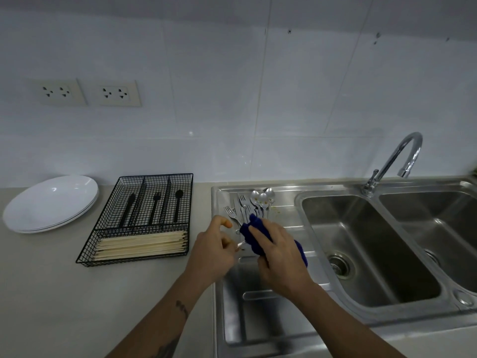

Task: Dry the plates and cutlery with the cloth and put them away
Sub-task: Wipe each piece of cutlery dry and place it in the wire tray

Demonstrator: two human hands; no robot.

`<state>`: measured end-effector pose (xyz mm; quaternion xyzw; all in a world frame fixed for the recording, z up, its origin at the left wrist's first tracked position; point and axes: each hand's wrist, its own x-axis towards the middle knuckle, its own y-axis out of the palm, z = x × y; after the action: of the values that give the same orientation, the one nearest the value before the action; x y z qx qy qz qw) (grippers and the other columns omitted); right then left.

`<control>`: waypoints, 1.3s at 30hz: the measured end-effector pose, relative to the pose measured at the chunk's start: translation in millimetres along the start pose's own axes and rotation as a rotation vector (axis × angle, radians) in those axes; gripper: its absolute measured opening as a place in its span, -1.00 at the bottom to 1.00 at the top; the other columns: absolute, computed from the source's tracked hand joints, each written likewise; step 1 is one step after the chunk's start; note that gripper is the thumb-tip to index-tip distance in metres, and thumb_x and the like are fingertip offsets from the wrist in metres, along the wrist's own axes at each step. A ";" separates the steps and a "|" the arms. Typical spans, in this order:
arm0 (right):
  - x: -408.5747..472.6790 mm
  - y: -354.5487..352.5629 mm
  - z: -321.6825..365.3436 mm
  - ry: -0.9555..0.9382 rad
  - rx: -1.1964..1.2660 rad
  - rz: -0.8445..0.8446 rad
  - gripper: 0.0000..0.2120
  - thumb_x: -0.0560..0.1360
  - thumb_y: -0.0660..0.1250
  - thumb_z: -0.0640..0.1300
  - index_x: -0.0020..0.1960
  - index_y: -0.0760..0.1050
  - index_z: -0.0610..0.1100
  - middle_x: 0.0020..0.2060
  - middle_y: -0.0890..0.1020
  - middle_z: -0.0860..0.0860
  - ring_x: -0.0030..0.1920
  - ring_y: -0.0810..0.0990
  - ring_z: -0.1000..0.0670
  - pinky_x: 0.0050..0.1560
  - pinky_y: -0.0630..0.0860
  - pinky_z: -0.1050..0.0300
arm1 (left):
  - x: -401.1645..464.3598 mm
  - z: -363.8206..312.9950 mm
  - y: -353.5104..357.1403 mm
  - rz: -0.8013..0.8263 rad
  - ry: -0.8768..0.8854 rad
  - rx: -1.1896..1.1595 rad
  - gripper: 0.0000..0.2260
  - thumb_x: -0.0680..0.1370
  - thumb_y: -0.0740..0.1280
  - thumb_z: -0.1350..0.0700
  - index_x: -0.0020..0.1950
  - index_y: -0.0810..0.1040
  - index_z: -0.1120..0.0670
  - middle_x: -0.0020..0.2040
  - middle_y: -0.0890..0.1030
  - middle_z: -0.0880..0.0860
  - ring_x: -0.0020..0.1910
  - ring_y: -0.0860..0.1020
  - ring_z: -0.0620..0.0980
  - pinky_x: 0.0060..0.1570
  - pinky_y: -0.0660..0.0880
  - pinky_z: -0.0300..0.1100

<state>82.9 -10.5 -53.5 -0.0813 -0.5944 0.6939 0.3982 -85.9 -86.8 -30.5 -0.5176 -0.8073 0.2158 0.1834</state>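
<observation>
Over the sink's draining board, the right hand (277, 257) has its grip closed around a bunched dark blue cloth (260, 241), soft and nubbly, wrapped over one piece of cutlery. The left hand (211, 250) pinches the thin metal handle end (240, 244) that pokes out of the cloth toward it, thumb and forefinger shut on it while the other fingers curl loosely. What kind of piece it is cannot be told, since the cloth hides its working end. Its long axis seems to run from the left hand's pinch up and to the right into the cloth.

Just beyond the cloth, a loose pile of shiny steel forks (238, 206) and spoons (262, 198) lies on the ribbed steel draining board (258, 319), heads pointing away from the person. That pile is nearer the right hand.

To the left on the pale desk (51, 293) sits a black wire cutlery tray (139, 218), its three far compartments marked with black knife, fork and spoon shapes, and its near compartment filled with pale wooden chopsticks (142, 245) lying crosswise. The tray lies left of the grip, so the left hand is the nearer one for carrying the dried piece across. Further left, a stack of glossy white plates (50, 202) rests on the desk.
</observation>
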 end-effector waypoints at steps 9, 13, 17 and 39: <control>-0.9 -10.3 -1.5 -0.022 0.052 -0.023 -0.35 0.35 0.29 -0.22 0.45 0.35 -0.06 0.40 0.36 -0.06 0.34 0.38 -0.11 0.29 0.43 -0.06 | -0.1 3.9 -0.9 0.009 -0.089 -0.072 -0.71 0.49 0.45 0.17 0.15 0.51 -0.07 -0.36 0.61 -0.07 -0.32 0.57 -0.11 -0.08 0.61 0.02; -0.1 -6.4 -2.8 0.088 0.047 -0.037 -0.36 0.37 0.32 -0.25 0.44 0.35 -0.07 0.39 0.38 -0.06 0.33 0.39 -0.09 0.25 0.47 -0.12 | -3.6 0.8 5.7 0.068 -0.103 -0.011 -0.75 0.53 0.43 0.12 0.18 0.55 -0.07 -0.32 0.57 -0.06 -0.30 0.56 -0.13 -0.14 0.58 -0.13; -2.5 -7.1 6.1 0.050 0.034 -0.023 -0.33 0.37 0.32 -0.23 0.47 0.31 -0.04 0.41 0.35 -0.04 0.35 0.36 -0.06 0.30 0.43 -0.03 | -4.7 0.2 10.2 0.063 -0.122 -0.061 -0.72 0.53 0.42 0.17 0.23 0.55 -0.03 -0.33 0.55 -0.05 -0.37 0.50 -0.20 -0.26 0.43 -0.34; 2.8 -22.7 -10.9 0.271 0.187 -0.149 -0.40 0.38 0.20 -0.19 0.44 0.38 -0.11 0.37 0.38 0.01 0.32 0.39 -0.03 0.34 0.41 -0.02 | 23.7 -18.1 24.5 0.035 -0.352 -0.413 -0.67 0.45 0.48 0.29 0.18 0.57 0.08 -0.10 0.69 0.06 -0.10 0.66 -0.01 -0.19 0.53 -0.29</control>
<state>97.8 -0.9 -35.3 -0.0926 -0.4723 0.6976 0.5307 -67.3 -53.3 -26.8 -0.5123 -0.8448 0.1363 -0.0732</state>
